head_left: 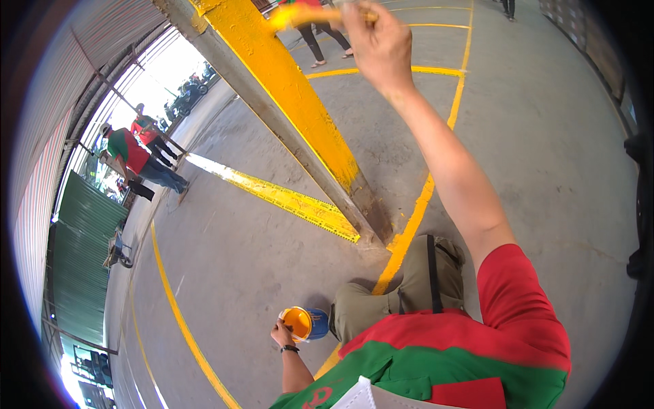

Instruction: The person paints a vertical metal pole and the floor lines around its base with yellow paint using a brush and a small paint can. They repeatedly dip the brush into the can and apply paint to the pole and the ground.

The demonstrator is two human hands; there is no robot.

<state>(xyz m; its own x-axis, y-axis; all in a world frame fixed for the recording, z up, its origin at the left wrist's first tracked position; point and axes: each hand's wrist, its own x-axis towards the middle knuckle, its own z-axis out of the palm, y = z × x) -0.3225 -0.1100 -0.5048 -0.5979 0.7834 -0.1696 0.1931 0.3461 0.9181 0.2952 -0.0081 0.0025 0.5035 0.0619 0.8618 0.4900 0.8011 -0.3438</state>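
Observation:
At the top of the head view, my right hand (383,48) is closed round the handle of a yellow-coated paintbrush (294,16). The brush head lies against or close beside the upper part of a steel column (283,82); whether it touches is blurred. Wet-looking yellow paint covers the column's wide face, down to a ragged edge above a bare, dirty base. The narrower left face is grey. Low in the view, my left hand (281,333) grips the rim of a small blue paint bucket (319,323) with orange-yellow paint inside. My left fingers are partly hidden.
A yellow tape-like strip (286,204) stretches from the column's base toward the back left. Yellow lines (415,215) cross the concrete floor. Two people (136,153) stand at the left; another person's legs (313,44) show behind the column. A wheelbarrow (119,251) stands by the green wall.

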